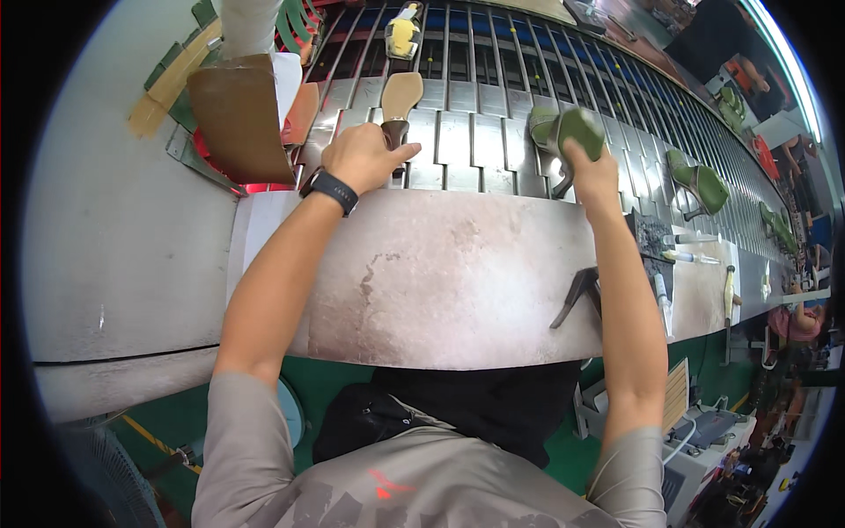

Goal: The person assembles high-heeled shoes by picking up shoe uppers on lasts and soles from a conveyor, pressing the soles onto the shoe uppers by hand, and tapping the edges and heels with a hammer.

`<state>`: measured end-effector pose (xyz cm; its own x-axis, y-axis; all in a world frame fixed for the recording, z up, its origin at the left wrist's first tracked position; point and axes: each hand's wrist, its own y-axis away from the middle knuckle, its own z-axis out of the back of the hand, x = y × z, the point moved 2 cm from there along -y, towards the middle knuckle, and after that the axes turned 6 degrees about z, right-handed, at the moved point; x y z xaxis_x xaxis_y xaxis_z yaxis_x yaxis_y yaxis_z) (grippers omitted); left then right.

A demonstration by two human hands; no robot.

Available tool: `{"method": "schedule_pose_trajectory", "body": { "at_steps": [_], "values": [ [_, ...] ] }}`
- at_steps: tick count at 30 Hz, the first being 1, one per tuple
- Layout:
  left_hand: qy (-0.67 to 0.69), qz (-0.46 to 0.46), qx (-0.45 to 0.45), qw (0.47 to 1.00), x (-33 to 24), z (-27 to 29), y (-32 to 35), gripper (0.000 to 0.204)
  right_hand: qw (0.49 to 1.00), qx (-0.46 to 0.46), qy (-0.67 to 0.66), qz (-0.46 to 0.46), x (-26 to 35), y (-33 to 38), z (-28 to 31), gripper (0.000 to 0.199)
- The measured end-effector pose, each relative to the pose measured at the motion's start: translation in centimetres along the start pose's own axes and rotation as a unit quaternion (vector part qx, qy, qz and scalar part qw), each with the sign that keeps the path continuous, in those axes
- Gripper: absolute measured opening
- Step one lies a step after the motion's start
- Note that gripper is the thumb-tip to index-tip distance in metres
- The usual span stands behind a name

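Observation:
My left hand (363, 160), with a watch at its wrist, is closed at the dark heel end of a tan-soled shoe (403, 91) on the metal slats. Its thumb sticks out to the right; the other fingers are partly hidden. Farther right, my right hand (591, 176) grips a green high-heeled sandal (579, 132), slightly blurred, above the slats. Just behind it another green shoe part (542, 125) shows. On the worktop by my right forearm lies a dark heel-shaped piece (577, 294), partly covered by the arm.
The slatted conveyor (458, 136) runs along the worktop (440, 282), carrying a yellow-and-white shoe (403, 35) and more green sandals (700, 183). A brown board (239, 121) stands at left. Syringes (695, 257) and a hammer (729, 295) lie at right. Other people are far right.

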<state>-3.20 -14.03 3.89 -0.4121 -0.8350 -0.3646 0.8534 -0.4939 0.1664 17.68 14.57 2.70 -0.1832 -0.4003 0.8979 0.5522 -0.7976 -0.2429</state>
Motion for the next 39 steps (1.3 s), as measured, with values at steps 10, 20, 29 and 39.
{"method": "schedule_pose_trajectory", "body": {
  "at_steps": [10, 20, 29, 39],
  "values": [
    [-0.013, -0.376, -0.209, 0.902, -5.0, -2.4, 1.8, 0.014, 0.942, 0.101, 0.076, 0.309, 7.4, 9.1, -2.2, 0.073],
    [0.082, -0.267, -0.290, 0.916, -5.5, -4.3, -15.7, 0.073, 0.978, 0.201, 0.020, 0.057, 3.6, 8.9, -2.7, 0.023],
    [0.126, 0.197, -0.281, 0.931, -4.7, -5.6, -35.2, 0.126, 0.970, 0.237, 0.000, 0.059, 3.4, 8.4, -2.7, 0.030],
    [0.126, 0.081, -0.273, 0.950, -1.5, -3.3, -21.6, 0.112, 0.982, 0.185, -0.018, 0.039, 3.1, 8.2, -2.1, 0.026]
  ]
}}
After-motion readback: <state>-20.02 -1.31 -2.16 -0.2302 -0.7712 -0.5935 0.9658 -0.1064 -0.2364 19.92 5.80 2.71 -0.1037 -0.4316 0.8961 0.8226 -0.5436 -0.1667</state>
